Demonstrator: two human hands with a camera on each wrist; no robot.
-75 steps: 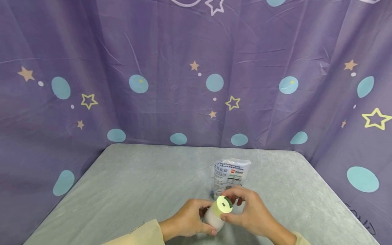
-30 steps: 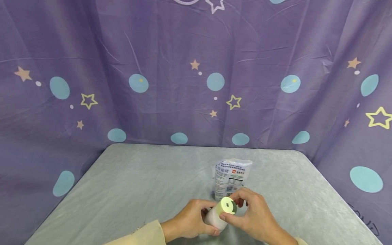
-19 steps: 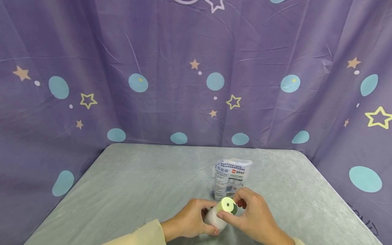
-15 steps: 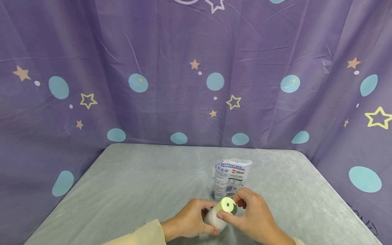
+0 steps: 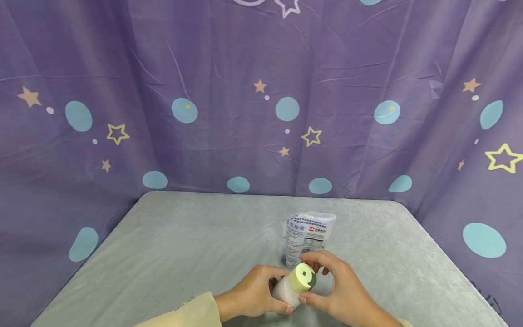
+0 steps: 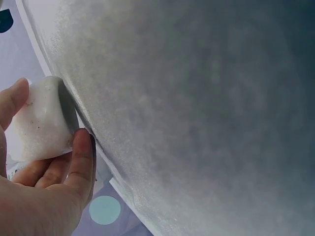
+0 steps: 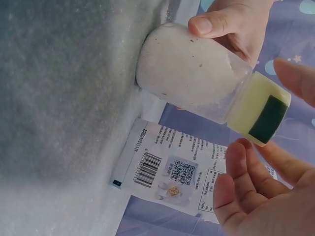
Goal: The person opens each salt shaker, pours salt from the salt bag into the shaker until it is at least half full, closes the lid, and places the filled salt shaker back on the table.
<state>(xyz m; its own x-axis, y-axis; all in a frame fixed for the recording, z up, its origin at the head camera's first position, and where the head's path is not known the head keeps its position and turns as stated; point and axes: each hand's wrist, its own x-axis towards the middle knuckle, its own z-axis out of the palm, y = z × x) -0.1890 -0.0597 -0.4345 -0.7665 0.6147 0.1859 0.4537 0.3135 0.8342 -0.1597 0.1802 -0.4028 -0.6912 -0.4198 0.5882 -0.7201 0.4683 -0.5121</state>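
Note:
A clear seasoning bottle (image 7: 192, 73), filled with white grains, stands tilted at the table's front, its base at the tabletop. Its pale yellow cap (image 5: 301, 277) has a small hole in the top and a dark green piece on the right side. My left hand (image 5: 254, 293) grips the bottle's body between thumb and fingers; the left wrist view shows the bottle's lower part (image 6: 44, 120). Around the cap my right hand (image 5: 341, 290) is spread, the thumb apart from it and the index fingertip right at its edge.
A printed salt pouch (image 5: 308, 236) stands upright just behind the bottle, its barcode side (image 7: 162, 172) facing the hands. The grey cloth-covered table (image 5: 196, 240) reaches back to a purple patterned curtain (image 5: 229, 91).
My right thumb and fingers have loosened from the cap and spread wider. Earlier, the cap's dark green piece turned slightly. My left hand keeps its grip on the bottle.

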